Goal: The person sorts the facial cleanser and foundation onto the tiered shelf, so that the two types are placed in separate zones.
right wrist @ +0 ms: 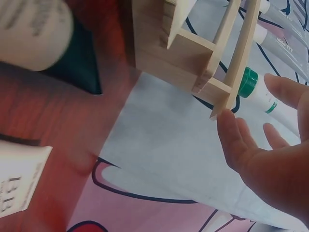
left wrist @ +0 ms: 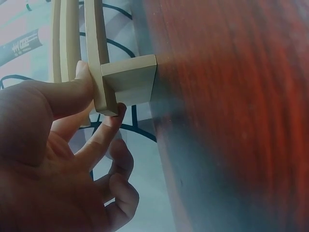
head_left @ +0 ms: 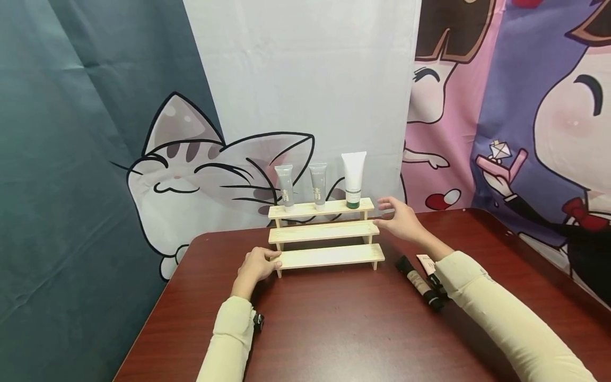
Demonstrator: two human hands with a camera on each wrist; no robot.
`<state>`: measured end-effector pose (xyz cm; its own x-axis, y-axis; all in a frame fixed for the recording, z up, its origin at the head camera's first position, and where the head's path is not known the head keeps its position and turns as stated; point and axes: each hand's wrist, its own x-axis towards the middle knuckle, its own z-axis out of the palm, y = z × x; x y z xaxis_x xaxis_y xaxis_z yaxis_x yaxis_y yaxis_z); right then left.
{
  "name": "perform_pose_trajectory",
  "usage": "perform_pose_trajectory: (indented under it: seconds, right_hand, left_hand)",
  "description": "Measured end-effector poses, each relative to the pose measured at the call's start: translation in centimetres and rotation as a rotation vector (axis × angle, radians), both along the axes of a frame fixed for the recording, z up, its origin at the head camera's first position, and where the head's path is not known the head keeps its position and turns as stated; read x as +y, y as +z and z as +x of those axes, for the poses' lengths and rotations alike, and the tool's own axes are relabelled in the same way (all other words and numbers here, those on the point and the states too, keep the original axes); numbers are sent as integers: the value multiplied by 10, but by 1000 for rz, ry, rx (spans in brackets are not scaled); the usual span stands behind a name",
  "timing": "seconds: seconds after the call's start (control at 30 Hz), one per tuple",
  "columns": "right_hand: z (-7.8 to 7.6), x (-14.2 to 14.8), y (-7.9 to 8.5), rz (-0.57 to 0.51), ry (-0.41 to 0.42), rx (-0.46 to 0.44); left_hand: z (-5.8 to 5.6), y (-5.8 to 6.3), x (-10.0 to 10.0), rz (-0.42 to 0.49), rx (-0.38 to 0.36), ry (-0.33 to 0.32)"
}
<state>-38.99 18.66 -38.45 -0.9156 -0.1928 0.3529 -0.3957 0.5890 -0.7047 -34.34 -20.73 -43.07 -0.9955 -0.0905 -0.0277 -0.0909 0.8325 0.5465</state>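
Head view: three-tier wooden rack (head_left: 329, 257) stands on dark red table (head_left: 329, 329). Left hand (head_left: 255, 267) pinches left end of rack's bottom tier, thumb and fingers narrow around wood. Right hand (head_left: 403, 220) just right of rack's upper tiers, fingers spread, holding nothing; cannot tell whether fingertips touch wood. On rack's top tier, left to right: two grey tubes (head_left: 286, 185), green-capped white tube (head_left: 354, 175). Right of rack: dark-ended beige tube (head_left: 420, 284), pale tube (head_left: 426, 262). Behind rack: cartoon-printed backdrop (head_left: 305, 79).

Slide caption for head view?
Three tubes stand atop a three-tier wooden rack; left hand pinches its bottom tier, right hand open alongside.
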Motion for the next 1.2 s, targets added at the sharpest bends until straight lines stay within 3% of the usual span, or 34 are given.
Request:
perform_pose_trajectory:
  seconds: [0.43, 0.73, 1.2]
  right_hand:
    - [18, 17, -12, 88, 18, -73]
    - [31, 30, -15, 164, 64, -69]
    - [44, 46, -24, 224, 184, -229]
  left_hand:
    - [-1, 0, 0, -8, -10, 0]
    - [-2, -1, -1, -1, -9, 5]
    - [0, 0, -2, 15, -10, -4]
